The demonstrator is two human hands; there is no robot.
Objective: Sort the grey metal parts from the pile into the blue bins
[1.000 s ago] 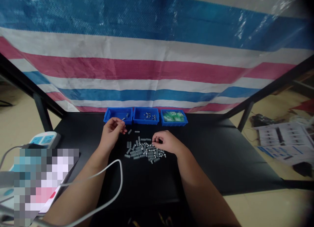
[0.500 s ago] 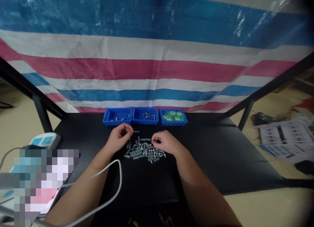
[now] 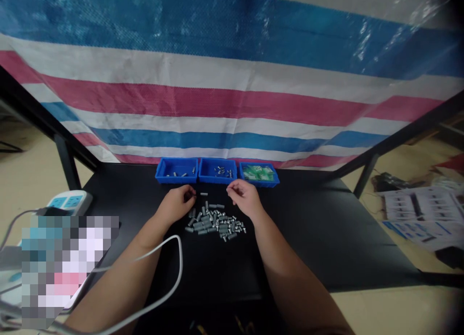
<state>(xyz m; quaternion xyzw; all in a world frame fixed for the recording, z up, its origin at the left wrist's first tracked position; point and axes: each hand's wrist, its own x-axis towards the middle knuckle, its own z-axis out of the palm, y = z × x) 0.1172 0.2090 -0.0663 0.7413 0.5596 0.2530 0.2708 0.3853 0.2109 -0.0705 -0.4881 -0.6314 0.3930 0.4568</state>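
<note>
Bare black tabletop (image 3: 326,228) extends beyond the right hand (image 3: 245,196) rightward.

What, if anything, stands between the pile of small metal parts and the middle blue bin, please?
Loose grey cylinders lie between the pile and middle blue bin. The right hand reaches in front of the bin's right end; the left hand flanks the gap.

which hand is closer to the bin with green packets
Right: the right hand is by the front left corner of that bin; the left hand by the leftmost bin.
</note>
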